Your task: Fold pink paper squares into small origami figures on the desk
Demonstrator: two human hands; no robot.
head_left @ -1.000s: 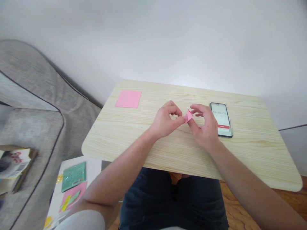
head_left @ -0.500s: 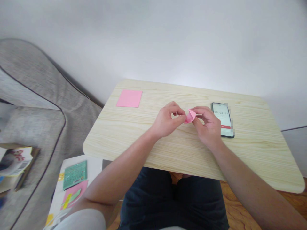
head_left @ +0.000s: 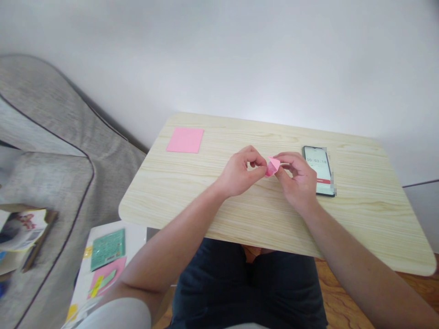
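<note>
A: What is there to the left of the desk [head_left: 363,205]?

B: Farthest out, a cardboard box [head_left: 29,226] rests on a gray fabric sofa [head_left: 113,183]. Closer in, by the desk's left front corner, a white stand [head_left: 135,234] bears a green packet [head_left: 108,249] and, just in front of that, a pink sheet [head_left: 118,264] with a yellow strip [head_left: 96,286] on it.

A: And on the desk itself?

B: A square of pink paper [head_left: 185,140] lies flat toward its far left corner. Then, over the desk's middle, comes the person's left hand [head_left: 242,171], thumb and forefinger pinching one end of a small folded pink paper [head_left: 273,165].

A: Does the right hand [head_left: 297,178] hold it too?

B: Yes, its thumb and fingers grip the other side. The folded piece is over the middle of the desk; whether it touches the top cannot be told.

A: Anything beyond that?

B: A smartphone [head_left: 321,170], lying on the right half of the desk and partly covered by the right hand, with a timer on its screen.
</note>
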